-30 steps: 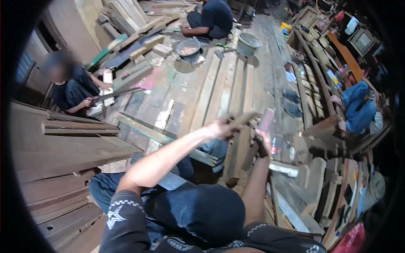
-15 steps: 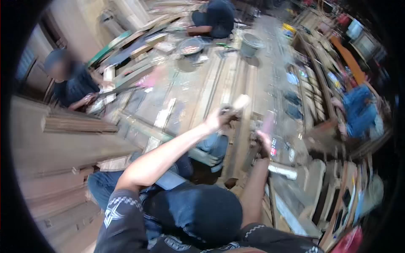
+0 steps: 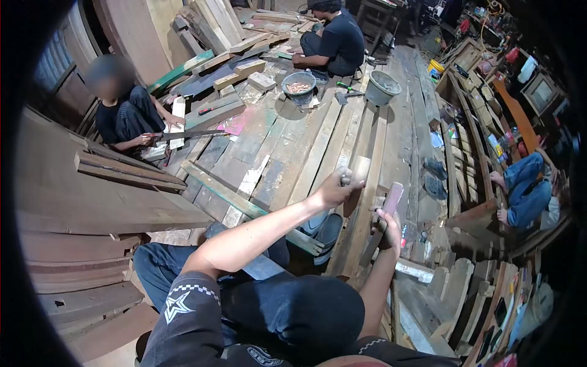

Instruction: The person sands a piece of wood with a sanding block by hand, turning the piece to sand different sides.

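My left hand [image 3: 335, 188] is closed around a small pale wooden piece [image 3: 361, 167], which sticks up past the fingers. A brown part shows below this grip; I cannot tell whether it belongs to the same piece. To its right, my right hand [image 3: 391, 231] is wrapped around a flat, pinkish-lilac block [image 3: 394, 197] whose upper end points away from me. A dark strip [image 3: 372, 246] lies beside that palm, partly hidden by the fingers. The two hands are apart, above long wooden planks [image 3: 324, 144].
At the left a seated person [image 3: 122, 113] holds a saw [image 3: 189, 133] at a white piece of wood. Another person [image 3: 336, 43] sits at the back near a bowl [image 3: 299, 88] and a grey bucket [image 3: 383, 88]. A hammer [image 3: 348, 96] lies between. Sandals [image 3: 435, 177] rest at the right.
My view has shifted and steadied from a blur. Both hands still hold their pieces; the left hand sits slightly lower and farther right in view, the right hand slightly lower.
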Available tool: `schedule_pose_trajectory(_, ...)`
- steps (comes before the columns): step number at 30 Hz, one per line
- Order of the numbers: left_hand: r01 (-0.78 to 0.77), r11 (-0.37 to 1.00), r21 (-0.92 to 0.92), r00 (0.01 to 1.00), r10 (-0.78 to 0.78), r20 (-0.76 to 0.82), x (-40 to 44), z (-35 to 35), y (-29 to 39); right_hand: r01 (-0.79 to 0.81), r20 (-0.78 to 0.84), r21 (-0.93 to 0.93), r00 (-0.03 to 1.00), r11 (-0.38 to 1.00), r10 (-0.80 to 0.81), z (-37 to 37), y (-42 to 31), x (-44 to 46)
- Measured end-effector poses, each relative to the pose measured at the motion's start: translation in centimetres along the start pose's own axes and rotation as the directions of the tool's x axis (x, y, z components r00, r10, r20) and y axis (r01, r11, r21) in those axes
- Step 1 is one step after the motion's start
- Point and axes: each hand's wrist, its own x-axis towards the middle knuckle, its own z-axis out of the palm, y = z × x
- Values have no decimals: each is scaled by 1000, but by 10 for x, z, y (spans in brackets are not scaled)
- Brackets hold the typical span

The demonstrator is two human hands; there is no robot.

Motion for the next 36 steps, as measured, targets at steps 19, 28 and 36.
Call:
schedule_pose_trajectory(19,99,963,-251,978,-140,-153,-13,17,30,122,-123,94,986,988,-110,12,-6,-5)
schedule_pose_trajectory(28,282,958,-58,959,-280,39,-16,17,38,208,-146,317,975,925,-169,-5,8,1)
schedule_pose_trajectory(36,202,880,430,941,-296,164,-17,9,31,195,-231,249,963,949,-137,11,-10,-3)
